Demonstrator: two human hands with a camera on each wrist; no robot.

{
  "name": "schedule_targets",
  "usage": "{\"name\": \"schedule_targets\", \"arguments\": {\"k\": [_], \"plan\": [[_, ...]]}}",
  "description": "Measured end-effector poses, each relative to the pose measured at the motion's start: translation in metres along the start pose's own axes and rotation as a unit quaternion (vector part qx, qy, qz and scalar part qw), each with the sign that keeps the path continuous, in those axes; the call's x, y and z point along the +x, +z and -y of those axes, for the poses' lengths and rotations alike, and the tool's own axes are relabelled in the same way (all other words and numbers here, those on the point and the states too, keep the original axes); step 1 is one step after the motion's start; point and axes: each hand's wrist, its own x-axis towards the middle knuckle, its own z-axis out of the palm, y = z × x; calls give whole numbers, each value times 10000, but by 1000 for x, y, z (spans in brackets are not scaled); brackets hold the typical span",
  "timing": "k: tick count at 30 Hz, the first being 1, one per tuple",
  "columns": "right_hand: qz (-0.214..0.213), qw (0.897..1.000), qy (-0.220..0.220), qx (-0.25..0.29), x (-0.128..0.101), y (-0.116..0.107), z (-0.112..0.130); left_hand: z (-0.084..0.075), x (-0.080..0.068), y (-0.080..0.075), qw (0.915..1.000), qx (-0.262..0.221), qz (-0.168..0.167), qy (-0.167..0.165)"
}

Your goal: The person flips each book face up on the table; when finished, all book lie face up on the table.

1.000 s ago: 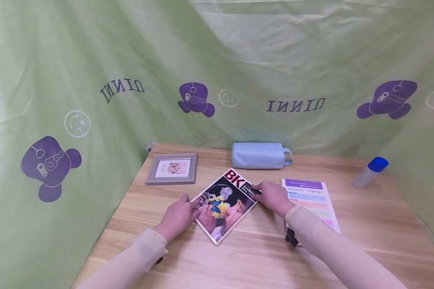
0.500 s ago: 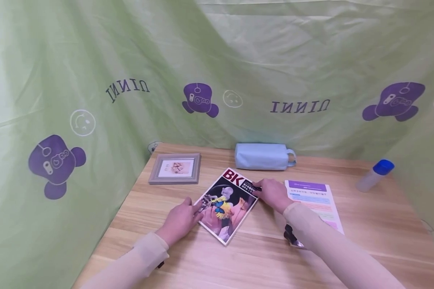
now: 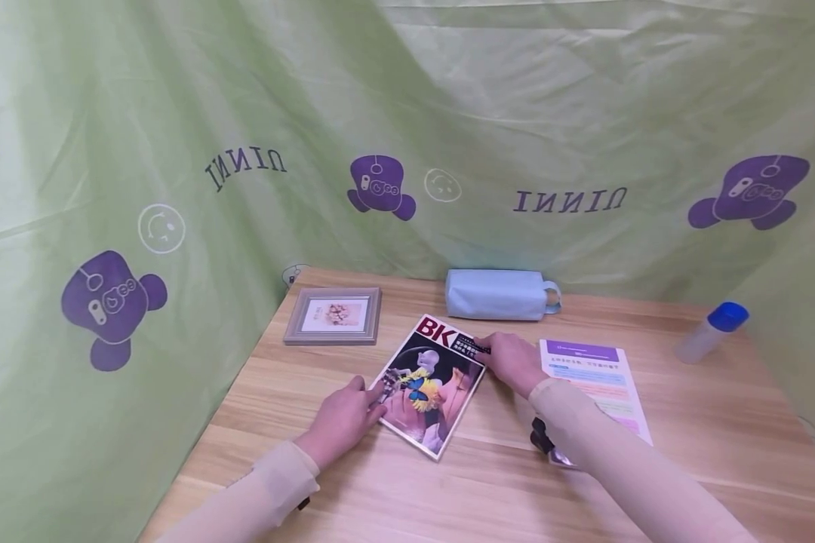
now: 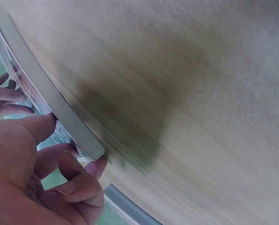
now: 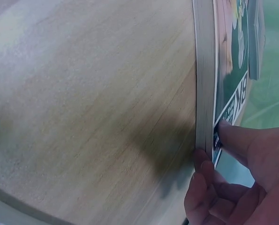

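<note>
A thick book [image 3: 424,392] with a "BK" cover lies on the table at a slant in the head view, face up. My left hand [image 3: 345,415] grips its left edge, with fingertips over the cover's side. In the left wrist view, thumb and fingers of that hand [image 4: 50,168] meet the book's edge [image 4: 60,105] near a corner. My right hand [image 3: 512,362] pinches the upper right edge. The right wrist view shows that hand's [image 5: 242,173] thumb on the cover and curled fingers against the page side of the book [image 5: 205,84].
Behind the book lies a light blue pencil case [image 3: 496,294]. A grey picture frame [image 3: 333,317] lies at the back left of the wooden table [image 3: 462,498]. A printed sheet [image 3: 594,377] is partly under the right forearm. Far right is a blue-capped bottle [image 3: 709,332]. Green curtain [image 3: 299,90] surrounds the table.
Between both hands, the book has turned counterclockwise, its top edge moving left and its lower corner right. The whole head view has shifted slightly, so the other things appear farther right.
</note>
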Motion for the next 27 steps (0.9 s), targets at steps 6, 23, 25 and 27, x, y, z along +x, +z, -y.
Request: {"name": "schedule_targets", "arguments": {"k": [6, 23, 25, 27], "plan": [[-150, 9998, -123, 12, 4, 4, 2, -2, -4, 0, 9999, -4, -34, 96], [-43, 9996, -256, -99, 14, 7, 8, -9, -12, 2, 9996, -60, -10, 261], [-36, 9996, -241, -141, 16, 8, 9, -10, -13, 2, 9995, -77, -11, 295], [-57, 9995, -245, -171, 18, 9, 11, -10, -14, 3, 9994, -70, -14, 332]]}}
